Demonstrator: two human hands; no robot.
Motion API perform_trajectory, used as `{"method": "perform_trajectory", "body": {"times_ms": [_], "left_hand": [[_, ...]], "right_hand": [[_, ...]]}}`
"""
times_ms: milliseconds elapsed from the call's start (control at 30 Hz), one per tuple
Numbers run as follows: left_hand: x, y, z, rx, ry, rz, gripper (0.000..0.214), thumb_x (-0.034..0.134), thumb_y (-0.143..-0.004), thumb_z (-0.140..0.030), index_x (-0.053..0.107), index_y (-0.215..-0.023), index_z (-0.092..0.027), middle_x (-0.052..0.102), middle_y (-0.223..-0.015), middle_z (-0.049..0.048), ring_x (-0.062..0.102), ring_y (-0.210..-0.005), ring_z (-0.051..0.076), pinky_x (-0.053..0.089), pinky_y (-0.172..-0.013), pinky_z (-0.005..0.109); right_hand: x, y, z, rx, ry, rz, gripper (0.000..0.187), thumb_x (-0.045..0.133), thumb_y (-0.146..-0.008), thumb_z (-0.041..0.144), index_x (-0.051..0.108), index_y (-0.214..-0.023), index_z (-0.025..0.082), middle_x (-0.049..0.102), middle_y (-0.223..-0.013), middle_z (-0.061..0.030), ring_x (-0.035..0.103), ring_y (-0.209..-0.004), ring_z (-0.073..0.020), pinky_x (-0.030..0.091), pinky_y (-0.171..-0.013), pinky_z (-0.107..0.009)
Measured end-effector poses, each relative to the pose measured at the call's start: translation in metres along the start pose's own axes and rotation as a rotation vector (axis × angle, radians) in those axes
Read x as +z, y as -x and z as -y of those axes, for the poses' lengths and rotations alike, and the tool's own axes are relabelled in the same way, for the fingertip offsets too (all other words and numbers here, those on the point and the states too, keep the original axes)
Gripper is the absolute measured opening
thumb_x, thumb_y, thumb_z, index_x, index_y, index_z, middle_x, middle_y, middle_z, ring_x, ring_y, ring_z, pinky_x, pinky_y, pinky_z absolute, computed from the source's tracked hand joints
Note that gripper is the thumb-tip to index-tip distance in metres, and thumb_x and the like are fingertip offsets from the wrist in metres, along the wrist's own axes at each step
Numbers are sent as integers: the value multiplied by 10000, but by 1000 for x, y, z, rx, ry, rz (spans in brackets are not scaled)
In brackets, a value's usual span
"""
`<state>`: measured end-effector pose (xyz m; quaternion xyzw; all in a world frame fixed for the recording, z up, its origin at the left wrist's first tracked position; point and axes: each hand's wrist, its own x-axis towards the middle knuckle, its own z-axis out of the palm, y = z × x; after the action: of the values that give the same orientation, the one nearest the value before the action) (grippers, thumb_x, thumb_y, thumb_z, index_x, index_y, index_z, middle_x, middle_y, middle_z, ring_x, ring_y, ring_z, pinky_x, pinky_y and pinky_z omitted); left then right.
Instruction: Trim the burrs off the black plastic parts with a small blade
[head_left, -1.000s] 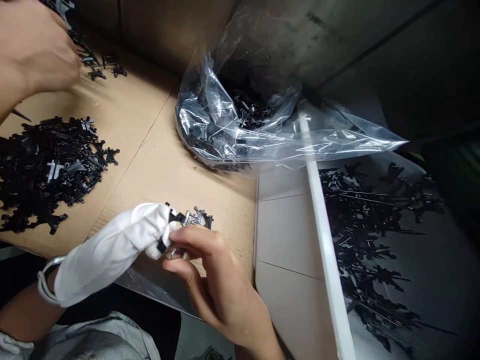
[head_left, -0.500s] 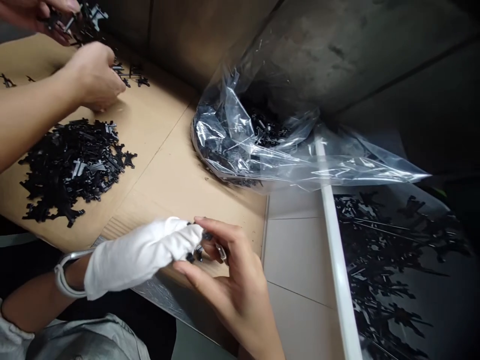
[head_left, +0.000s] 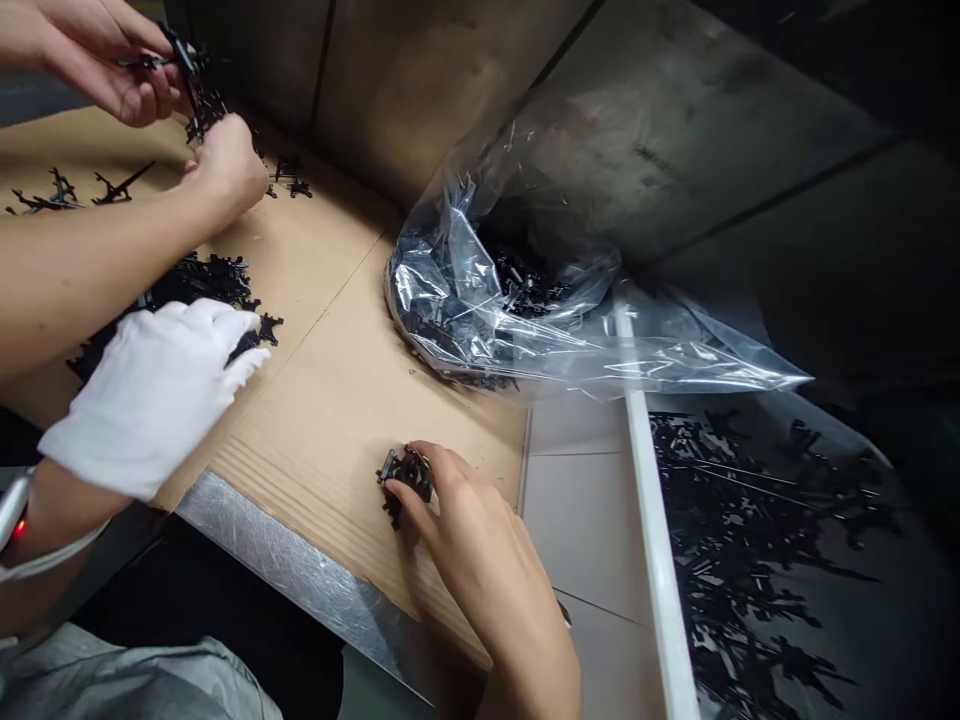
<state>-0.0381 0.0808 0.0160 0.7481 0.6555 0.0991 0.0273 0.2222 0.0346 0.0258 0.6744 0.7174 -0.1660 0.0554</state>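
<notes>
A cardboard sheet (head_left: 322, 430) spreads beneath both of the person's hands, with a metal-faced edge (head_left: 300, 565) running toward the right hand. Beyond the right fingertips, a clear plastic bag (head_left: 442, 310) slumps open around black parts. To the right of those fingers, a white rail (head_left: 656, 540) borders a dark surface strewn with black plastic runners (head_left: 750, 520). Past the left fingertips, a co-worker's bare hands (head_left: 97, 70) (head_left: 225, 165) pinch a black plastic sprue (head_left: 199, 90). The left hand (head_left: 150, 400), in a white cotton glove, stays flat with its fingers extended and holds nothing visible; a heap of black plastic parts (head_left: 195, 285) lies just beyond and partly under them. The right hand (head_left: 480, 560) curls closed around a small black plastic cluster (head_left: 409, 475), which sits on the cardboard under its fingertips.
</notes>
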Motion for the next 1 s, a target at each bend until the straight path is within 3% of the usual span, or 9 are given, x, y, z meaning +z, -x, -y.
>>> {"method": "perform_trajectory", "body": {"times_ms": [100, 200, 300, 500, 633, 733, 867, 1000], "left_hand": [[-7, -20, 13, 71, -243, 157, 363, 381, -1010, -252, 683, -1178, -143, 709, -1201, 179, 687, -1046, 406, 543, -898, 533], [-7, -36, 15, 91, -258, 197, 345, 402, -992, -260, 726, -1061, -161, 720, -1063, 104, 710, -1002, 333, 538, -918, 462], [-6, -43, 13, 84, -315, 162, 343, 447, -954, -322, 710, -1043, -121, 697, -955, 84, 722, -921, 335, 548, -836, 448], [-15, -41, 3, 145, -327, 145, 254, 436, -890, -159, 653, -999, -86, 719, -902, 216, 736, -809, 437, 570, -675, 493], [-15, -37, 2, 173, -314, 83, 322, 336, -941, -109, 620, -1093, -95, 709, -1048, 226, 731, -898, 433, 568, -704, 496], [-5, -37, 7, 151, -252, 35, 342, 287, -1001, -143, 610, -1114, -140, 720, -1051, 167, 740, -874, 364, 563, -732, 448], [8, -41, 17, 118, -166, -51, 335, 358, -974, -117, 626, -1170, -155, 730, -1129, 137, 737, -988, 347, 574, -839, 442], [3, -41, 22, 87, 39, -112, 388, 412, -925, -99, 647, -1230, -150, 724, -1187, 132, 711, -1077, 334, 552, -962, 471]], "right_hand": [[-8, 0, 6, 77, 58, 131, 242, 570, -1007, 261, 587, -1247, 240, 741, -1109, -65, 742, -917, -321, 431, -621, -342], [-14, 0, 10, 141, 70, 175, 283, 558, -1016, 242, 558, -1299, 256, 729, -1166, -64, 736, -977, -333, 439, -657, -350], [-14, -1, 10, 146, 68, 162, 297, 552, -1022, 268, 553, -1319, 264, 730, -1175, -73, 735, -981, -339, 449, -671, -357], [-6, 3, -3, 50, -18, 28, 288, 544, -1011, 330, 571, -1294, 285, 751, -1139, -64, 750, -896, -327, 469, -635, -359], [-1, 4, -11, -24, -74, -50, 301, 528, -1009, 377, 573, -1293, 289, 761, -1125, -71, 758, -885, -321, 480, -611, -351], [2, 2, -15, -55, -98, -90, 314, 523, -1007, 406, 580, -1290, 283, 768, -1091, -74, 763, -867, -313, 495, -612, -353], [3, 1, -16, -68, -102, -115, 317, 527, -1001, 435, 589, -1277, 291, 770, -1041, -59, 765, -803, -299, 495, -576, -348], [4, 2, -16, -89, -119, -131, 310, 513, -1011, 441, 584, -1275, 295, 770, -1026, -48, 766, -795, -285, 500, -569, -340]]}}
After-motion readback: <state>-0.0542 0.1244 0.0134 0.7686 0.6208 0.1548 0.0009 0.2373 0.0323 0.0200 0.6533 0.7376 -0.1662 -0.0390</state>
